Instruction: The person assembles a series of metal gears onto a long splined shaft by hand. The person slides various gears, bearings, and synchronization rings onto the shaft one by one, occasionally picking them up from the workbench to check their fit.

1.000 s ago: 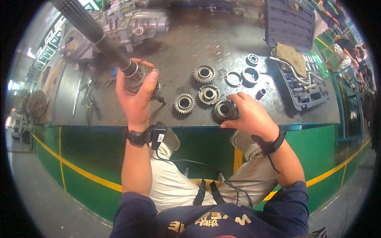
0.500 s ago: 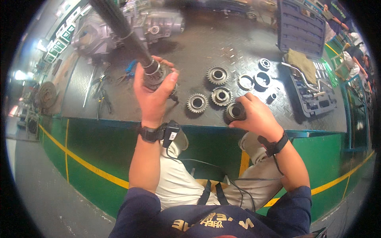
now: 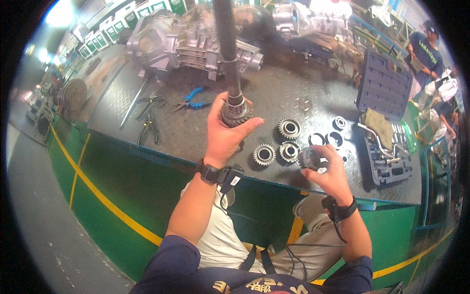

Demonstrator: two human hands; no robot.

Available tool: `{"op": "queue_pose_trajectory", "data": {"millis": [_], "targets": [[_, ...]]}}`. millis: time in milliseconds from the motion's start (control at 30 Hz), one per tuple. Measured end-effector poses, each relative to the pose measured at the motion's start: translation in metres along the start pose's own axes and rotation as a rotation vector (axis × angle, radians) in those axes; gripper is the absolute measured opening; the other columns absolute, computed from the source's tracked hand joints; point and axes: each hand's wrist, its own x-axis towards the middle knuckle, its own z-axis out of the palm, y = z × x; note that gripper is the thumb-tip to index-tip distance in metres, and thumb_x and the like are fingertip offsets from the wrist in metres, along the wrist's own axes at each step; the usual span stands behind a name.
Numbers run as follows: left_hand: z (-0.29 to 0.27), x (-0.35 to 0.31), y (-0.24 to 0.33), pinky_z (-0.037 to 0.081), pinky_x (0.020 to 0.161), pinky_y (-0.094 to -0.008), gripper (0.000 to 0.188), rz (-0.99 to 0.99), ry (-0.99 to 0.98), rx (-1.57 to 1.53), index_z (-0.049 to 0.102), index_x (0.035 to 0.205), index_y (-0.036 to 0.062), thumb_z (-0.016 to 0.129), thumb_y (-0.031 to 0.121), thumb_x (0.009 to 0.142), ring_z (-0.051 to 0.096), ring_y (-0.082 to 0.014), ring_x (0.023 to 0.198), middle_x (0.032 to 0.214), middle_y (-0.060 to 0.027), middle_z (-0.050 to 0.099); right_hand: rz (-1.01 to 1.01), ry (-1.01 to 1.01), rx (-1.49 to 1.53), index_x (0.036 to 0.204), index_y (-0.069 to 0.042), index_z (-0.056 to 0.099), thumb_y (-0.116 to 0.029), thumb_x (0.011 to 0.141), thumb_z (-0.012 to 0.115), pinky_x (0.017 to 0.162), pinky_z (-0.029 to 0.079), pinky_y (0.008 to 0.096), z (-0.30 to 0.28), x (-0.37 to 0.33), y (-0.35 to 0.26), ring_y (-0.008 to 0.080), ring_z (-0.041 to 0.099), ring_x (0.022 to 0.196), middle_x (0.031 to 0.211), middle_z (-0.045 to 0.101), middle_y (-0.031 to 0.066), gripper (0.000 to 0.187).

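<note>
My left hand (image 3: 220, 137) is closed around the lower end of a long dark gear shaft (image 3: 226, 49), just where a toothed gear (image 3: 237, 116) sits on it. The shaft stands nearly upright over the bench. My right hand (image 3: 331, 171) grips a loose steel gear (image 3: 308, 159) between thumb and fingers at the bench's near edge; motion blurs it. Left of that gear lie three more: a far gear (image 3: 290, 128), a near gear (image 3: 264, 155) and a notched gear (image 3: 289, 152). Beyond my right hand are a dark ring (image 3: 335, 138) and a bearing (image 3: 340, 122).
A metal gearbox housing (image 3: 196, 51) occupies the back left of the bench. Blue-handled pliers (image 3: 196, 101) and yellow-and-black pliers (image 3: 147, 131) lie left of the shaft. An open tool case (image 3: 384, 83) with a cloth (image 3: 378, 126) stands at right. People are behind it.
The view has shifted, so the bench sits lower and farther right. My left hand has brought the shaft nearer the loose gears and more upright. My right hand still grips its gear.
</note>
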Motion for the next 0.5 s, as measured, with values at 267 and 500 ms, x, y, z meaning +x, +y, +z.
{"op": "queue_pose_trajectory", "data": {"millis": [267, 500], "targets": [[-0.004, 0.002, -0.006, 0.055, 0.088, -0.0276, 0.058, 0.027, -0.021, 0.021, 0.059, 0.125, 0.0064, 0.091, -0.001, 0.078, 0.065, -0.0092, 0.099, 0.112, -0.0020, 0.068, -0.038, -0.051, 1.177, 0.140, 0.009, 0.058, -0.020, 0.089, 0.076, 0.084, 0.060, 0.0377, -0.047, 0.042, -0.074, 0.0235, 0.070, 0.107, 0.126, 0.070, 0.0163, 0.062], [0.001, -0.006, -0.005, 0.053, 0.086, -0.0258, 0.053, 0.044, 0.001, 0.030, 0.059, 0.123, 0.0048, 0.090, 0.002, 0.081, 0.062, -0.0064, 0.096, 0.109, 0.0002, 0.066, -0.526, 0.235, 0.885, 0.139, 0.009, 0.061, -0.023, 0.093, 0.075, 0.084, 0.060, 0.0328, -0.136, 0.096, -0.210, 0.0206, 0.072, 0.099, 0.121, 0.073, 0.0189, 0.057]]}}
